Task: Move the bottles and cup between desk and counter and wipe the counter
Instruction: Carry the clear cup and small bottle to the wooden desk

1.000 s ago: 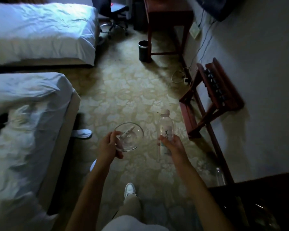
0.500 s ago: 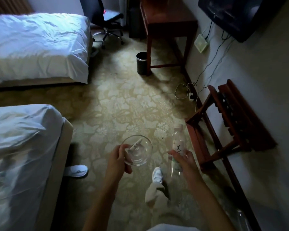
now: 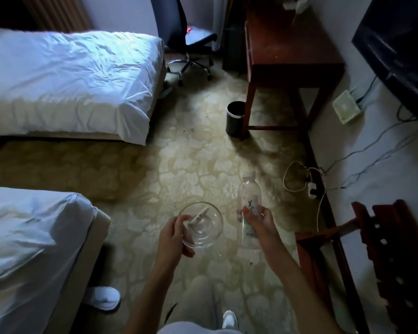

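Fingers [image 3: 179, 219] of the left hand [image 3: 173, 235] curled around the rim of a clear glass cup [image 3: 202, 224] (a small pale item lay inside), held above the patterned carpet [image 3: 179, 165]. Just right of it, the right hand [image 3: 261, 221] wrapped a clear bottle [image 3: 249, 194], upright, white cap on. The wooden desk [image 3: 290, 51] stood ahead, well apart.

White beds [image 3: 65, 75], beige floral carpet [image 3: 191, 160], reddish-brown desk [image 3: 290, 51], black bin [image 3: 234, 118].

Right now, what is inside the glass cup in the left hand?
One small pale stick-like item lies slanted inside the glass cup. The left hand covers the cup's near-left wall, so that part is hidden.
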Tool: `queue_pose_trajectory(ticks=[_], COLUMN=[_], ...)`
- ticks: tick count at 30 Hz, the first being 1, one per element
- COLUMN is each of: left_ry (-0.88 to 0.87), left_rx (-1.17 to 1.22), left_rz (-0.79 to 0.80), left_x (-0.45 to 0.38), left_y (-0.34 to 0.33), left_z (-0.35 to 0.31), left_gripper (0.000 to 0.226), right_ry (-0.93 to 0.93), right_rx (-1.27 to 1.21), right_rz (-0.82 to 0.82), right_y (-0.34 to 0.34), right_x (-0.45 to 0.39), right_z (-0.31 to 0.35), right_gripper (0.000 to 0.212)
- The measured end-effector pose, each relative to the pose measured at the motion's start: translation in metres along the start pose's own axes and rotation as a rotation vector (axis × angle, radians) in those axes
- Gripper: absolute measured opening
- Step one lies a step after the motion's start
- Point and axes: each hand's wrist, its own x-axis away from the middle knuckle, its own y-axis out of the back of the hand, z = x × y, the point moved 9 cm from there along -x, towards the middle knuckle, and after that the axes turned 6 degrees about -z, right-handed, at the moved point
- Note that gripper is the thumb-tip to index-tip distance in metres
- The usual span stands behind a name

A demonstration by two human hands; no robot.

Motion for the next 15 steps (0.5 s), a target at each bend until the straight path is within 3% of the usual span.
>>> queue_pose_trajectory(ticks=[8, 9, 12, 15], left_ry=[0.082, 0.072, 0.028, -0.018], left_rx=[0.010, 0.011, 0.032, 0.047], left_rz=[-0.039, -0.029, -0.017, 0.000], left_x=[-0.208, -0.237, -0.321, -0.405], left_y=[-0.070, -0.080, -0.101, -0.121], left_z=[-0.050, -0.065, -0.123, -0.187], left_gripper=[0.029, 0.029, 0.029, 0.030], right_ry=[-0.045, -0.051, -0.030, 0.030], right_rx=[0.003, 0.003, 0.001, -0.009], right_rz=[-0.018, -0.026, -0.031, -0.070], right_y=[-0.032, -0.037, -0.055, -0.070], right_x=[-0.190, -0.215, -0.291, -0.368], right_z=[0.045, 0.059, 0.112, 0.187], right_gripper=[0.105, 0.106, 0.079, 0.074])
